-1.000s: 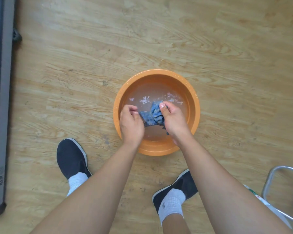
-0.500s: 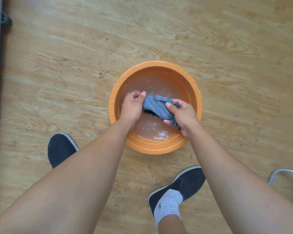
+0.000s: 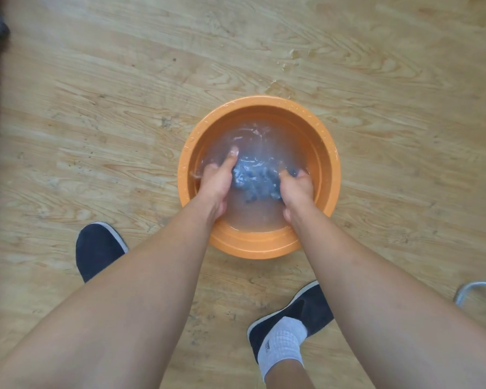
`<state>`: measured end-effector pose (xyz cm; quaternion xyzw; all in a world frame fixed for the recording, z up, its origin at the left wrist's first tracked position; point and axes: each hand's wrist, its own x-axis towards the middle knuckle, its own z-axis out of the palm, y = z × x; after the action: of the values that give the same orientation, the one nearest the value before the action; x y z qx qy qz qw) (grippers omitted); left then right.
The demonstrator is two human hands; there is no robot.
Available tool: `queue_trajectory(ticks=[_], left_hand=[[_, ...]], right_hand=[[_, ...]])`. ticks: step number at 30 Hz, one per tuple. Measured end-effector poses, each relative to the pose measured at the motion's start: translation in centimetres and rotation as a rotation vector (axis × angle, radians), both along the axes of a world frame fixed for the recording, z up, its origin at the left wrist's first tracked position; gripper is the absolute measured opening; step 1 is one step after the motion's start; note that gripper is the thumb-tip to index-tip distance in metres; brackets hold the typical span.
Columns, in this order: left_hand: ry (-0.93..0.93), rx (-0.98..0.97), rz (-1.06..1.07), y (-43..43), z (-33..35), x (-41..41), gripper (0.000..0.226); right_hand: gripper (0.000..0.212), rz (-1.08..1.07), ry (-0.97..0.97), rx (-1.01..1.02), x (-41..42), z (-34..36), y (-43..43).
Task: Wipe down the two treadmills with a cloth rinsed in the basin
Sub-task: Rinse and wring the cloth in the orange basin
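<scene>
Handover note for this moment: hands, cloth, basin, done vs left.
Left hand: in the water, grip closed on the cloth's left end.
Right hand: in the water, grip closed on its right end.
Blue cloth: bunched between the hands, submerged in the orange basin on the wood floor.
Done: cloth soaking.
Left: wring it, wipe both treadmills; neither clearly in view.

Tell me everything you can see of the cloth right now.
The cloth is blue, bunched into a crumpled wad with pale highlights on its folds. It looks like soft woven fabric, soaked and under rippling water inside the orange basin, near the middle. The left hand presses against its left side and the right hand grips its right side, so its edges are hidden. Its full shape and size cannot be told.
</scene>
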<state>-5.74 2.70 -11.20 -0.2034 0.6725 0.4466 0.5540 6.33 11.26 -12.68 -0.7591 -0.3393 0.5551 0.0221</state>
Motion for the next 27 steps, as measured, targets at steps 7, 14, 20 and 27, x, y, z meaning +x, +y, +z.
queue_trajectory(ticks=[7, 14, 20, 27], left_hand=[[0.063, -0.085, 0.024, 0.1, -0.2, 3.8, 0.078], [0.287, -0.118, -0.040, 1.6, 0.4, 1.8, 0.046], [-0.079, -0.114, 0.269, 4.0, 1.7, 2.3, 0.024], [0.022, -0.036, 0.140, 2.5, 3.1, 2.8, 0.034]], right_hand=[[0.026, 0.002, 0.010, 0.014, 0.8, -0.2, -0.4], [0.045, 0.097, 0.161, -0.002, -0.5, 1.2, -0.1], [0.017, 0.525, 0.133, 0.354, -3.1, 2.6, -1.7], [0.034, 0.462, 0.025, 0.126, -6.2, -0.1, 0.3]])
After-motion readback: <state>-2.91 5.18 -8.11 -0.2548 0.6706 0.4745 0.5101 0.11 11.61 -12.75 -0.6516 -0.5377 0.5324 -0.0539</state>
